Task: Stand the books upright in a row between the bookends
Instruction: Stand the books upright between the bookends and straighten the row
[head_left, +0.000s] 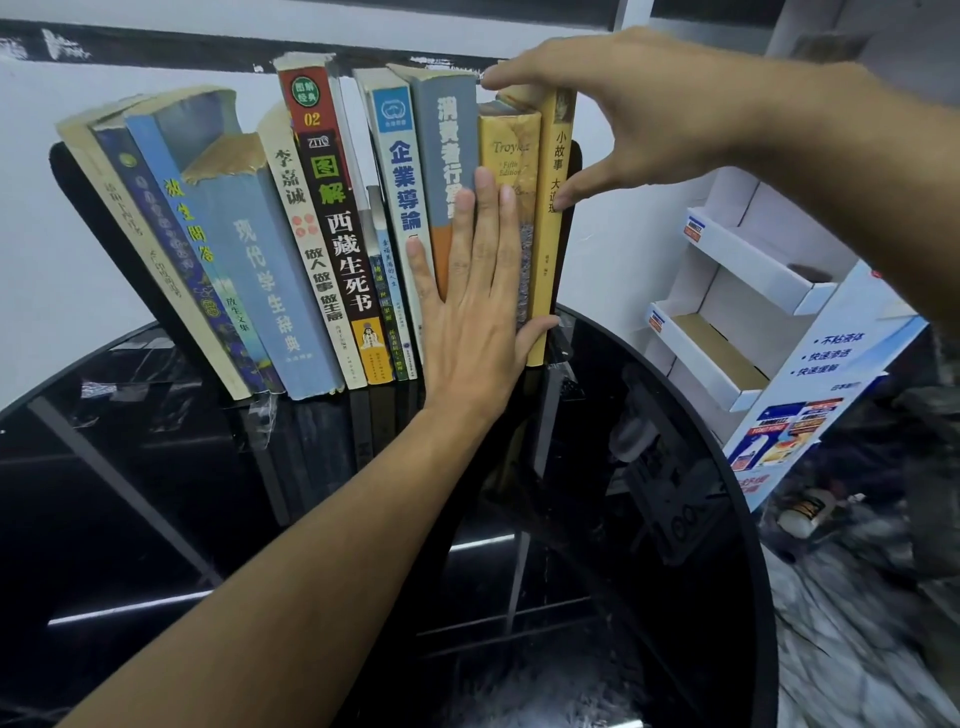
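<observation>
Several books stand in a row on a round black glass table (156, 519), spines toward me. The left ones, such as the blue dictionary (265, 270), lean left against the left black bookend (65, 166). My left hand (467, 322) lies flat against the spines of the grey-and-orange book (449, 135) and the yellow "Troyka" book (506, 145); its thumb touches the thin yellow book (556, 156). My right hand (649, 114) reaches over the right end. Its forefinger rests on the book tops and its thumb presses the thin yellow book's spine beside the right bookend (575, 161).
A white wall with a black stripe runs right behind the books. Past the table's right edge stands a white cardboard display rack (727, 312) with blue printed panels. Clutter lies on the marbled floor at lower right.
</observation>
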